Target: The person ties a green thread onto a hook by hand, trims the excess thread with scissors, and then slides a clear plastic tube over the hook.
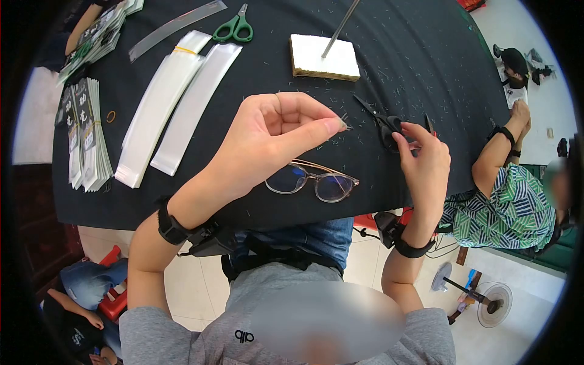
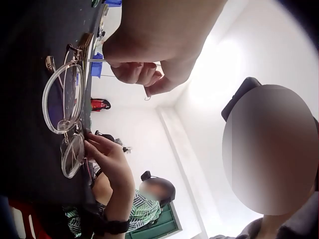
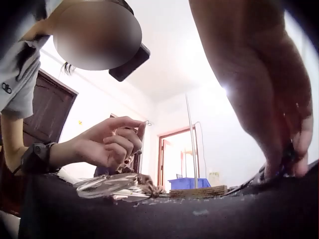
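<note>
In the head view my left hand is raised over the table, its thumb and forefinger pinching a tiny clear piece. The right wrist view shows the same pinch, with a small loop at the fingertips of the left hand. My right hand has its thumb and fingers at the handles of black scissors, which lie on the dark cloth with the blades pointing away. Eyeglasses lie below and between the hands.
A white block holds an upright metal rod. Green scissors, long clear sleeves and printed packets lie to the left. Small clippings are scattered on the black cloth. Another person sits at the right.
</note>
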Tool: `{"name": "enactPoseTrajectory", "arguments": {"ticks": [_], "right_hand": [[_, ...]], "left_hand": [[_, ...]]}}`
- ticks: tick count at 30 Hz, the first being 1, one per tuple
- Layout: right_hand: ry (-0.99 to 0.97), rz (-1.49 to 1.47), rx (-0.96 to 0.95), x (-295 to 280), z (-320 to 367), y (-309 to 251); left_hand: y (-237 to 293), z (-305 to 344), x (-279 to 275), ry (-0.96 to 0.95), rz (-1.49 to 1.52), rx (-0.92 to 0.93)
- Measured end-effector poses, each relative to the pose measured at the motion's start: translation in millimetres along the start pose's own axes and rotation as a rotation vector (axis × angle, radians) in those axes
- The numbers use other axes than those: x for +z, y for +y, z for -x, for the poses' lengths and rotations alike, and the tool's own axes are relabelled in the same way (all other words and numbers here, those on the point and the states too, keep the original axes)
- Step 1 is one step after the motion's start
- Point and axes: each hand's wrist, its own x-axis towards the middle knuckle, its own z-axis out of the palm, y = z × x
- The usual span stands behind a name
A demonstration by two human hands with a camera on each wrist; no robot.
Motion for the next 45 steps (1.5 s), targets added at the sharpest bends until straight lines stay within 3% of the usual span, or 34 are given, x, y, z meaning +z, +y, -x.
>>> {"name": "enactPoseTrajectory", "arguments": {"ticks": [3,5,9,10,35,39,45], "right_hand": [[0.062,-0.238,-0.105,-8.3,-0.4,-11.7],[0.053,-0.641,-0.243,-13.0,3.1,-31.1],[-0.135,-0.983,-0.483,-15.2,1.5,-44.7],[-0.146,-1.039,-0.454,-15.2,2.5,-49.5],[-0.103,-1.014,-0.522,-9.2,4.9,-51.8],[-0.062,-0.888,-0.55,-17.0,2.6,-53.2],[0.021,-0.805,-0.585,-46.2,-4.8,-51.8]], "left_hand": [[0.9,-0.1,0.7,-0.018,0.024,-0.025],[3.5,0.4,0.3,-0.039,0.063,-0.067],[6.9,0.5,0.4,-0.084,0.11,-0.127],[7.5,0.5,0.8,-0.091,0.113,-0.136],[6.5,2.2,3.2,-0.137,0.035,-0.146],[14.1,1.8,6.3,-0.129,0.094,-0.178],[15.9,-1.5,13.2,-0.048,0.157,0.151]]}}
